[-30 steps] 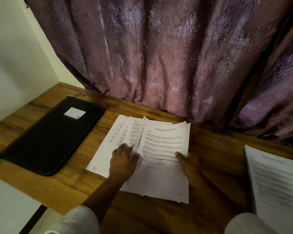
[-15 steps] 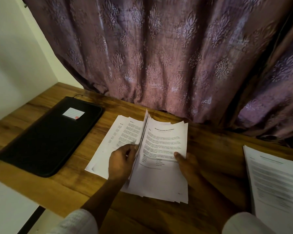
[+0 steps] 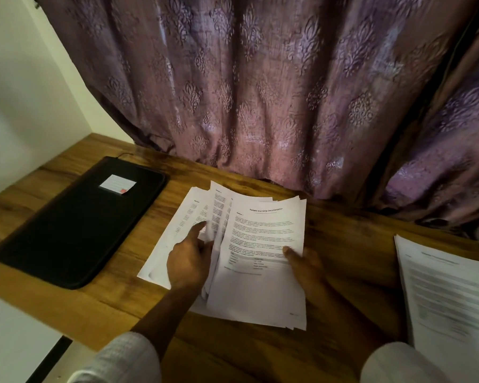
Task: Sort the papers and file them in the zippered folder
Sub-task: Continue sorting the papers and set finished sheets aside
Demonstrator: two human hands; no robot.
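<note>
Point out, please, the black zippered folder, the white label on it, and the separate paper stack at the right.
black zippered folder (image 3: pixel 75 230), head view, middle of its cover.
white label (image 3: pixel 117 184), head view, its centre.
separate paper stack (image 3: pixel 448 294), head view, top sheet.

Dim, warm indoor light. Curtain (image 3: pixel 260 92) glows purple-pink, sheen on embossed pattern. Wall (image 3: pixel 25 92) at left palest, brightest area. papers (image 3: pixel 260 258) greyish-white; fanned sheets by left hand (image 3: pixel 188 261) blurred. stack (image 3: pixel 448 294) at right edge soft, text unreadable. desk (image 3: pixel 343 239) dark, shadowed beside right hand (image 3: pixel 307 269). Wide-angle bending at edges.
</note>
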